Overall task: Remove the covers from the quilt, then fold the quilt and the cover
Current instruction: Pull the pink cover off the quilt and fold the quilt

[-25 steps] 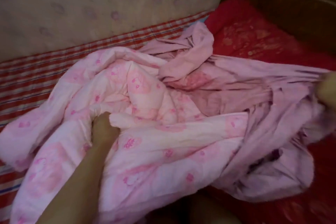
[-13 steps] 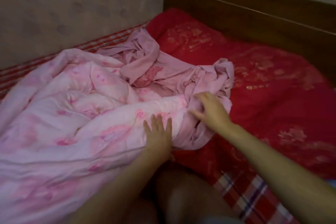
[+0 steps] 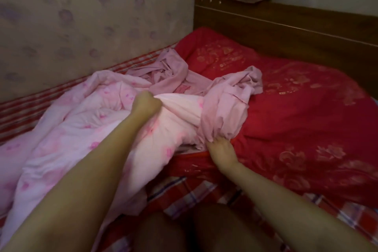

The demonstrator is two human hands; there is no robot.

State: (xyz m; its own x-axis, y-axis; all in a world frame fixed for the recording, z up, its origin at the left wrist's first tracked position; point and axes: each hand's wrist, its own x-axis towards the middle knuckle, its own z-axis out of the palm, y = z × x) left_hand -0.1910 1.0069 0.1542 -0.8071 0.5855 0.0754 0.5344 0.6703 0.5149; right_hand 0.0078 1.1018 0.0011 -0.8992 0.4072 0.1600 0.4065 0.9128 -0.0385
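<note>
Here, your left hand (image 3: pixel 146 105) is clenched round a bunched fold of the pale pink, flower-printed padded quilt (image 3: pixel 81 129), which sprawls across the left of the bed. Your right hand (image 3: pixel 222 149) grasps the lower edge of the plain mauve cloth cover (image 3: pixel 223 106), which is gathered round the quilt's right end on the red patterned bedspread (image 3: pixel 306 118).

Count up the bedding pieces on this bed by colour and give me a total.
Flowered pink quilt: 1
Plain mauve cover: 1
Red blanket: 1
Red checked sheet: 1
Total: 4
</note>
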